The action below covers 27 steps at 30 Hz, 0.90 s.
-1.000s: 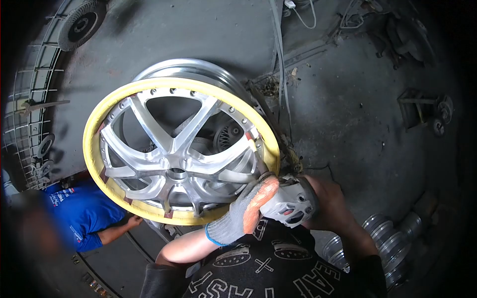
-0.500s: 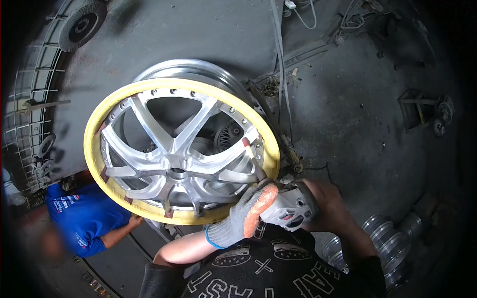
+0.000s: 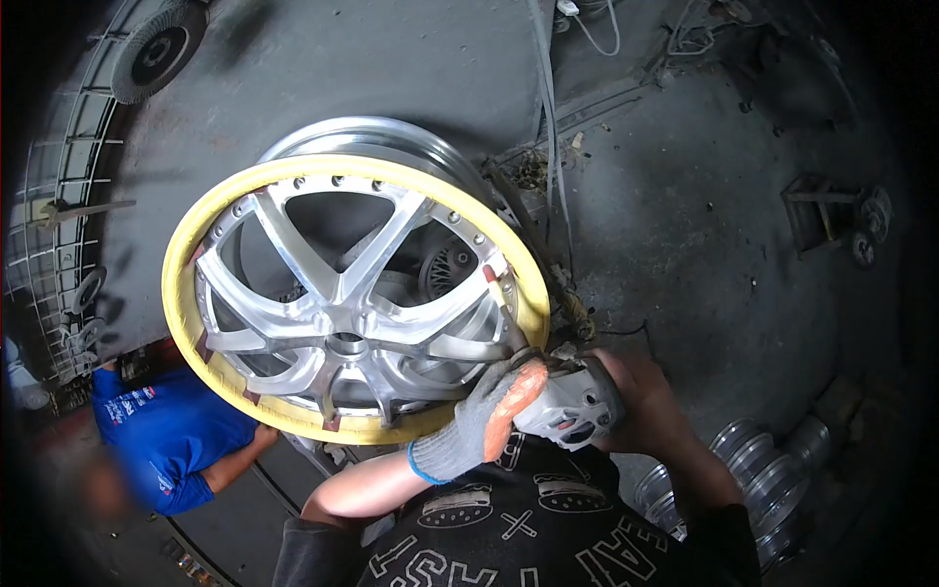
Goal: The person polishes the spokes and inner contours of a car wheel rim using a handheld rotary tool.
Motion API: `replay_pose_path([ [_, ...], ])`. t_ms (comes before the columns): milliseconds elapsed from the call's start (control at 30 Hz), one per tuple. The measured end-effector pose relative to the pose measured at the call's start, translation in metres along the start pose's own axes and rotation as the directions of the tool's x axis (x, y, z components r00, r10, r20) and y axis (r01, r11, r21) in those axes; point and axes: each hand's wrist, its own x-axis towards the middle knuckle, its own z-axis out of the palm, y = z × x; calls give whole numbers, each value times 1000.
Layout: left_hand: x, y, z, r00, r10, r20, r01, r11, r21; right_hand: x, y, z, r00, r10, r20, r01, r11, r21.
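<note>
A large silver alloy wheel is propped up in front of me, its outer lip wrapped in yellow tape. My left hand, in a grey glove with an orange palm, is wrapped around the front of a grey belt sander. The sander's narrow arm, with a reddish tip, reaches over the wheel's right side by a spoke end. Whether the tip touches the metal I cannot tell. At the sander's rear, my bare right hand grips the body; its fingers are mostly hidden.
At the lower left is a person in a blue shirt, a hand near the wheel's lower edge. Several silver rims are stacked at the lower right. A wire rack lines the left, with a round brush wheel above. Cables hang behind.
The sander's tip has shifted slightly up and to the right along the wheel's right side. Both hands keep their hold, and the wheel stays in place.
</note>
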Motion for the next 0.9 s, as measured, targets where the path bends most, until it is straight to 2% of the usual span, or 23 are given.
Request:
replay_pose_path([
  [33,-5,7,2,999,-32,12,31,999,40,0,-2,0,999,23,32,-24,999,31],
  [100,-10,6,5,1000,-3,9,6,919,-395,-4,1,4,1000,8,-4,-8,1000,30],
  [133,-7,3,2,1000,-4,8,7,919,-393,-5,3,7,999,-9,-36,10,1000,26],
  [167,-1,1,-2,956,289,53,-294,948,125,-7,6,9,999,-7,-37,8,1000,27],
  [200,3,-1,-5,836,494,238,-532,626,570,-9,10,10,999,8,-32,-8,1000,5],
  [233,6,-3,-7,836,494,238,-532,626,570,-10,11,11,999,21,-27,-22,1000,-17],
  [267,8,1,-7,904,377,202,-427,754,500,-11,12,10,999,21,-28,-22,1000,-15],
  [333,11,2,-7,952,248,178,-302,856,421,-11,12,9,998,8,-64,-10,1000,-22],
  [367,12,-1,-8,912,345,221,-410,749,521,-11,12,10,998,9,-65,-10,1000,-21],
  [433,14,-7,-11,860,429,276,-502,617,605,-11,13,13,995,-9,-95,5,999,-48],
  [500,8,-16,-12,731,600,324,-626,401,669,-11,8,6,999,6,-45,-7,1000,-28],
  [533,4,-20,-10,731,600,324,-625,400,670,-10,6,4,1000,21,5,-21,1000,-11],
  [567,0,-22,-6,902,413,126,-421,778,466,-11,6,4,1000,21,4,-21,1000,-10],
  [633,-1,-23,-4,992,128,8,-127,979,157,-14,9,8,1000,27,8,-27,1000,-9],
  [667,-1,-23,-4,962,270,31,-265,910,320,-15,11,11,1000,28,6,-28,1000,-7],
  [733,1,-22,-4,914,399,78,-387,796,466,-16,17,15,998,-1,-61,1,1000,-3],
  [833,5,-7,3,934,314,173,-358,848,391,-18,22,16,997,-6,-72,6,1000,0],
  [867,3,2,16,966,256,32,-258,956,139,-19,23,16,997,-7,-71,8,1000,2],
  [900,4,1,16,978,205,-28,-205,979,4,-19,22,16,998,-1,-70,0,1000,-8],
])
